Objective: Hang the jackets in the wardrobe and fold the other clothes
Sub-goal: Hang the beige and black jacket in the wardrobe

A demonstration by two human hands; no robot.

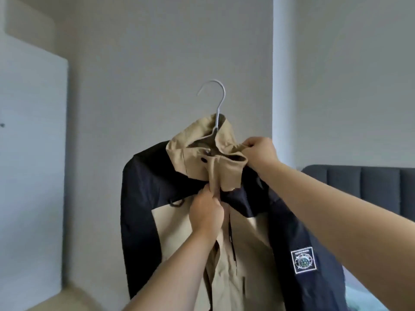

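Observation:
A tan and navy jacket (186, 223) hangs on a white hanger (216, 104), held up in the air in front of me. The hanger's hook pokes out above the tan collar. My left hand (206, 212) grips the front placket just below the collar. My right hand (260, 153) pinches the right side of the collar. A square white patch (303, 260) shows on the navy sleeve at the right. The hanger's shoulders are hidden inside the jacket.
A plain grey wall (157, 63) stands behind the jacket. A white door or panel (31, 153) is at the left. A dark grey padded headboard (363, 185) and light blue bedding (359, 301) lie at the right. A pale surface (65, 299) shows at the lower left.

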